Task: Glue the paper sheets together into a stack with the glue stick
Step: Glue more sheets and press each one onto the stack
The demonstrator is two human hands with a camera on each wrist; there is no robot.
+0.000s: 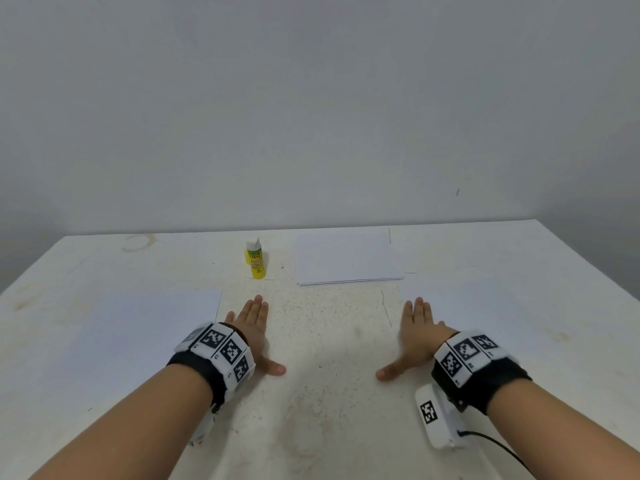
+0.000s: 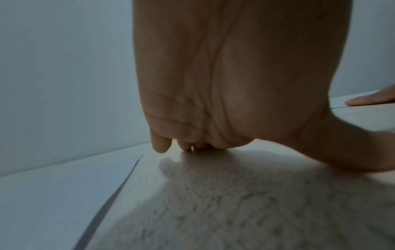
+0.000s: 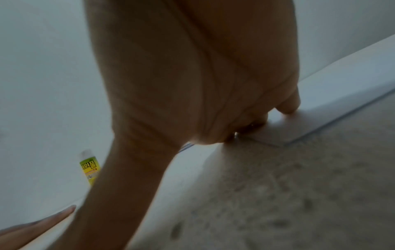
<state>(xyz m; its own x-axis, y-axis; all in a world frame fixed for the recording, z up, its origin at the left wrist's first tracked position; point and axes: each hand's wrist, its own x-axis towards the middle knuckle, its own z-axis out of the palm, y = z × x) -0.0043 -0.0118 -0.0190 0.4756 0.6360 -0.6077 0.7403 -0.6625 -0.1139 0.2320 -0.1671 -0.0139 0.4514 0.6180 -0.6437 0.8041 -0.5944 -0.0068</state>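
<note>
Your left hand point(image 1: 254, 327) and right hand point(image 1: 417, 332) lie flat on table point(image 1: 329, 393), fingers straight, thumbs splayed, holding nothing. One glue stick point(image 1: 255, 259) stands upright far centre-left. Head view shows three paper lots: stack point(image 1: 346, 259) far centre, sheet point(image 1: 138, 327) near left, sheet point(image 1: 485, 317) near right. Right wrist view alone shows fingertips point(image 3: 288, 106) on right sheet, probably touching; blurred.
</note>
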